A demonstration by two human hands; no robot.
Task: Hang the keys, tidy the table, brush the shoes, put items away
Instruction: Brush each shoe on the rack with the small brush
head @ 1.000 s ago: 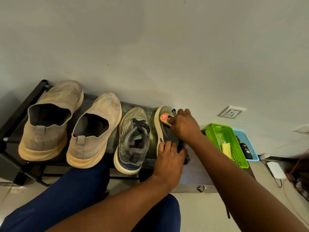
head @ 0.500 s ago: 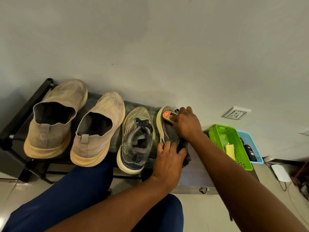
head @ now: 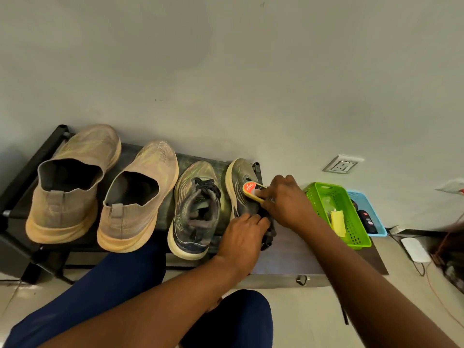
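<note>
Four shoes stand on a black shoe rack (head: pixel 35 156): two tan slip-ons (head: pixel 72 182) (head: pixel 140 194) on the left and two grey laced sneakers on the right. My left hand (head: pixel 241 237) grips the heel end of the rightmost grey sneaker (head: pixel 241 179). My right hand (head: pixel 283 199) holds a shoe brush (head: pixel 252 190) with a yellow handle and a red label, pressed on that sneaker's upper. The other grey sneaker (head: pixel 195 212) stands just left of it, untouched.
A green basket (head: pixel 351 229) with a yellow item and a blue basket (head: pixel 374 217) holding a black key fob sit on a low dark table (head: pixel 301 257) to the right. A wall socket (head: pixel 341 165), a white adapter (head: pixel 415 249) and cables lie further right. My blue-trousered knees fill the foreground.
My right hand has slid the brush from the sneaker's toe back toward its middle. The left hand keeps its grip on the heel. The camera view shifted slightly.
</note>
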